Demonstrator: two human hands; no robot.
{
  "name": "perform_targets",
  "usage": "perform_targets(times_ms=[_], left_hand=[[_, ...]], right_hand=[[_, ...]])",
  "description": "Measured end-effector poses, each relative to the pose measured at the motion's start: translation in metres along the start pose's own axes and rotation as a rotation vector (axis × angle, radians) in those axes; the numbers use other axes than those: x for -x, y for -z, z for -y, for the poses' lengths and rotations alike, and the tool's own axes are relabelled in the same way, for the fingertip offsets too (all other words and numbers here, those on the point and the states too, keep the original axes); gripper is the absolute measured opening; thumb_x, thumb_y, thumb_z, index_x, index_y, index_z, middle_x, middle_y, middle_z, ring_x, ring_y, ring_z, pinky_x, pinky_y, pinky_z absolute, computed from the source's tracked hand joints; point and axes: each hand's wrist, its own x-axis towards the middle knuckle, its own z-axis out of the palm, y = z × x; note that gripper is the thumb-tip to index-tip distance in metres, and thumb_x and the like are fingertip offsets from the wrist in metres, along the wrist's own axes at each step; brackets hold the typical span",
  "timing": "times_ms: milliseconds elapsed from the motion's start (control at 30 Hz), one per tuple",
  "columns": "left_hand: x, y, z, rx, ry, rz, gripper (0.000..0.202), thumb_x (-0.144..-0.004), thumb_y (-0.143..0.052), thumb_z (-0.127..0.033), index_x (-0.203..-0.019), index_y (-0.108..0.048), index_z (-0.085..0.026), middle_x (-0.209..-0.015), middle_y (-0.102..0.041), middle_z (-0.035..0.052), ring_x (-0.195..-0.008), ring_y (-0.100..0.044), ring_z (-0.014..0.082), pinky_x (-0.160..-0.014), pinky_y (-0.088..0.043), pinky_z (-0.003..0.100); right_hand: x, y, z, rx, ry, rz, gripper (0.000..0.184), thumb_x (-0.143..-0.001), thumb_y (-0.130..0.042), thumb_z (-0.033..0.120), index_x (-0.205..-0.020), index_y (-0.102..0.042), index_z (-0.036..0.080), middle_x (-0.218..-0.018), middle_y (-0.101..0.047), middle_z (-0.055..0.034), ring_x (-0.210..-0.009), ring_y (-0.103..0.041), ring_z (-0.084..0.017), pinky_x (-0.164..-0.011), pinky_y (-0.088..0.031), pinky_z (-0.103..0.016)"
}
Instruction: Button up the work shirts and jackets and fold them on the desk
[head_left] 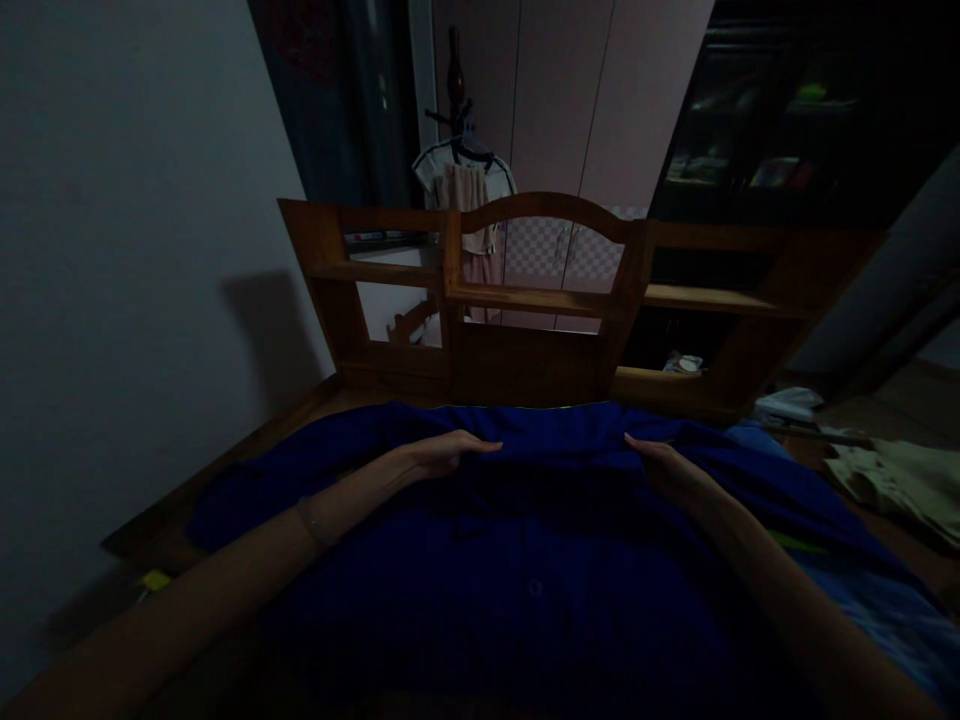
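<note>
A dark blue shirt [555, 520] is spread in front of me, with a button low in the middle and its sleeves reaching out to both sides. My left hand [450, 450] pinches the cloth left of the middle, thumb pointing right. Opposite it, my right hand [660, 465] grips the same shirt, its fingers mostly hidden by the fabric. Between the two hands the cloth is drawn out in a band. The lower part of the shirt is lost in shadow.
Beyond the shirt stands a wooden headboard [525, 365] with open shelves. A white wall [150, 250] rises at the left. Clothes hang on a coat stand [455, 80] near a pale wardrobe [559, 100]. Light cloth [900, 480] and a blue patterned fabric [877, 600] lie at the right.
</note>
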Motion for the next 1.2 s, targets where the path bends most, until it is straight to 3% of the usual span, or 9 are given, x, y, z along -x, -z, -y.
perform_targets(times_ms=[67,167,267,367,467,600,733,1000,1200], left_hand=[[-0.002,0.001,0.005,-0.051,0.007,-0.039,0.043,-0.061,-0.077,-0.048,-0.081,-0.072,-0.01,-0.09,-0.072,0.0101,-0.071,-0.065,0.0159,-0.07,-0.049,0.025],[-0.001,0.001,0.014,-0.167,0.003,-0.144,0.048,-0.059,-0.074,-0.057,-0.07,-0.071,-0.011,-0.073,-0.07,0.007,-0.055,-0.058,0.0126,-0.057,-0.045,0.024],[0.004,-0.003,0.02,-0.221,0.033,-0.234,0.053,-0.058,-0.07,-0.064,-0.065,-0.07,-0.012,-0.067,-0.068,0.0064,-0.052,-0.055,0.0127,-0.053,-0.042,0.024],[0.007,-0.008,0.022,-0.218,0.015,-0.253,0.056,-0.059,-0.067,-0.067,-0.073,-0.071,-0.013,-0.075,-0.07,0.007,-0.058,-0.058,0.0149,-0.057,-0.043,0.025],[0.004,-0.011,0.021,-0.239,-0.058,-0.303,0.056,-0.061,-0.065,-0.068,-0.078,-0.071,-0.015,-0.079,-0.069,0.0057,-0.064,-0.06,0.0164,-0.061,-0.044,0.026],[-0.007,-0.014,0.021,-0.403,-0.165,-0.412,0.056,-0.063,-0.061,-0.07,-0.068,-0.067,-0.014,-0.066,-0.064,0.0017,-0.06,-0.056,0.0152,-0.056,-0.039,0.024],[-0.01,-0.022,0.018,-0.366,-0.211,-0.38,0.052,-0.066,-0.062,-0.065,-0.073,-0.069,-0.015,-0.074,-0.066,0.0029,-0.071,-0.059,0.0173,-0.063,-0.043,0.025],[0.009,-0.041,-0.01,-0.02,-0.392,-0.304,0.049,-0.07,-0.072,-0.045,-0.113,-0.062,-0.025,-0.104,-0.068,0.0029,-0.086,-0.063,0.017,-0.08,-0.048,0.03],[0.009,-0.039,-0.018,-0.349,-0.428,-0.324,0.047,-0.075,-0.063,-0.053,-0.111,-0.064,-0.022,-0.109,-0.066,0.0059,-0.094,-0.062,0.0209,-0.086,-0.048,0.034]], right_hand=[[-0.006,0.006,-0.007,0.068,-0.072,0.038,0.034,-0.08,-0.06,0.047,-0.09,-0.066,0.015,-0.092,-0.07,-0.0079,-0.086,-0.066,-0.022,-0.083,-0.05,-0.035],[-0.008,0.014,-0.014,0.415,-0.063,-0.112,0.038,-0.081,-0.057,0.052,-0.083,-0.064,0.015,-0.076,-0.069,-0.0039,-0.072,-0.065,-0.019,-0.07,-0.051,-0.031],[0.004,0.011,-0.014,0.951,0.206,-0.378,0.04,-0.083,-0.052,0.055,-0.086,-0.063,0.017,-0.069,-0.064,-0.0014,-0.064,-0.06,-0.018,-0.061,-0.047,-0.029],[0.026,-0.012,-0.007,1.321,0.617,-0.565,0.037,-0.088,-0.048,0.048,-0.11,-0.058,0.02,-0.095,-0.064,-0.0065,-0.087,-0.06,-0.022,-0.077,-0.047,-0.035],[0.042,-0.042,-0.003,1.616,0.813,-0.432,0.042,-0.088,-0.052,0.041,-0.126,-0.048,0.023,-0.117,-0.056,-0.0091,-0.104,-0.054,-0.025,-0.089,-0.043,-0.038],[0.039,-0.061,-0.011,1.924,0.803,-0.24,0.047,-0.088,-0.052,0.021,-0.133,-0.041,0.023,-0.114,-0.056,-0.0094,-0.1,-0.054,-0.024,-0.087,-0.043,-0.038],[0.024,-0.051,-0.019,2.025,0.805,-0.235,0.045,-0.084,-0.046,0.006,-0.127,-0.046,0.017,-0.107,-0.059,-0.0097,-0.094,-0.056,-0.022,-0.083,-0.042,-0.034],[0.024,-0.034,-0.003,1.964,0.735,-0.426,0.038,-0.089,-0.038,0.008,-0.126,-0.044,0.015,-0.09,-0.06,-0.0067,-0.078,-0.058,-0.017,-0.066,-0.039,-0.026],[0.028,-0.028,0.002,1.868,0.607,-0.597,0.017,-0.092,-0.038,0.016,-0.098,-0.053,0.019,-0.089,-0.061,-0.0048,-0.069,-0.059,-0.015,-0.051,-0.028,-0.025]])
